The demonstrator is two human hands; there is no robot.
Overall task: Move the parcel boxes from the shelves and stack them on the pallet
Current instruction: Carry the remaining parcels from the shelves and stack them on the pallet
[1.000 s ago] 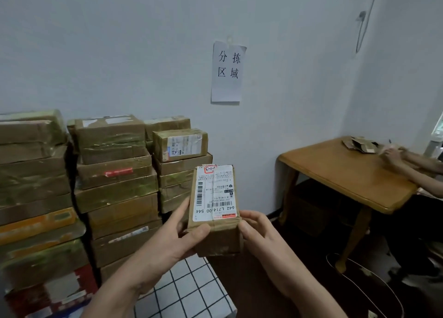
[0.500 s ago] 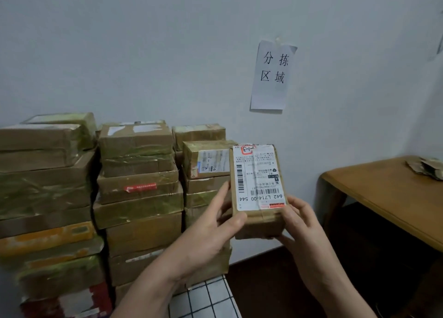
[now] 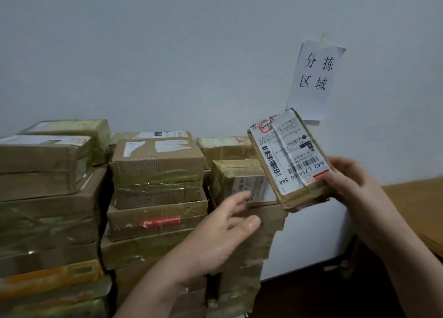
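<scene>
Right hand (image 3: 352, 188) grips parcel (image 3: 287, 157) by near end, tilted, label up: one-hand carry. Left hand (image 3: 223, 233) free, fingers spread toward top box (image 3: 236, 173) of right stack, probably to steady it; contact unclear.

Small labelled parcel (image 3: 291, 160) held tilted, beside taped parcel stacks (image 3: 153, 190).

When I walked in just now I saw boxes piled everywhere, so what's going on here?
A person is handling parcels. Their right hand grips a small labelled parcel, held tilted beside the piles of taped boxes against the wall. Their left hand is open and off the parcel, with its fingers close to the small box topping the right-hand pile. Whether they touch it is unclear. No pallet is in view.
</scene>
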